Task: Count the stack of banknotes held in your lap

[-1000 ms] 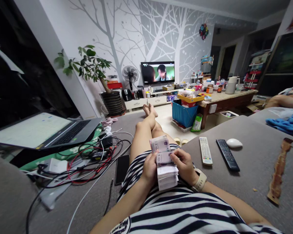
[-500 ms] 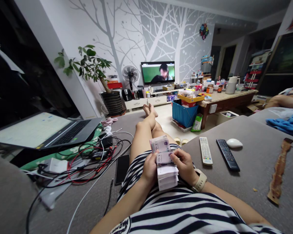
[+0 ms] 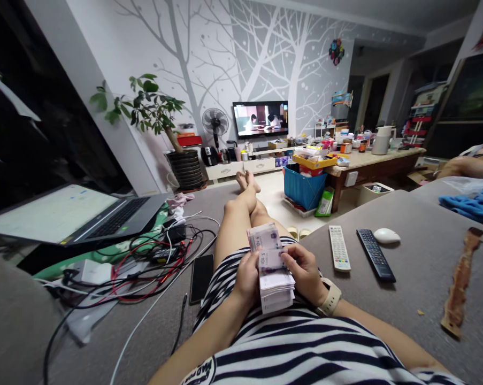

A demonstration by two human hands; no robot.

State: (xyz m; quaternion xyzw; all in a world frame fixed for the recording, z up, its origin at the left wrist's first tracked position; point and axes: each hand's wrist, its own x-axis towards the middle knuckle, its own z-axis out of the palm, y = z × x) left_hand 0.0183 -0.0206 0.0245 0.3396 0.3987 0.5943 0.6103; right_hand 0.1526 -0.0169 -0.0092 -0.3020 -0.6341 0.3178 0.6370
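Observation:
A stack of banknotes (image 3: 276, 291) lies over my lap, its upper notes showing a "5" and purple-grey print. My left hand (image 3: 247, 275) is closed around the left edge of the stack, thumb on top. From the right, my right hand (image 3: 304, 270) pinches the edge of a folded-over note between thumb and fingers. Below that note, several notes fan out in layers toward me. The far part of the stack stands up beyond my thumbs. A pale watch (image 3: 330, 297) is on my right wrist.
A phone (image 3: 201, 278) and tangled cables (image 3: 156, 267) lie to my left by an open laptop (image 3: 116, 214). On the right are a white remote (image 3: 339, 248), a black remote (image 3: 375, 255) and a mouse (image 3: 386, 236). Another person's leg (image 3: 468, 167) shows at far right.
My hands and the banknotes stay almost exactly in place. The television picture has switched to a different scene.

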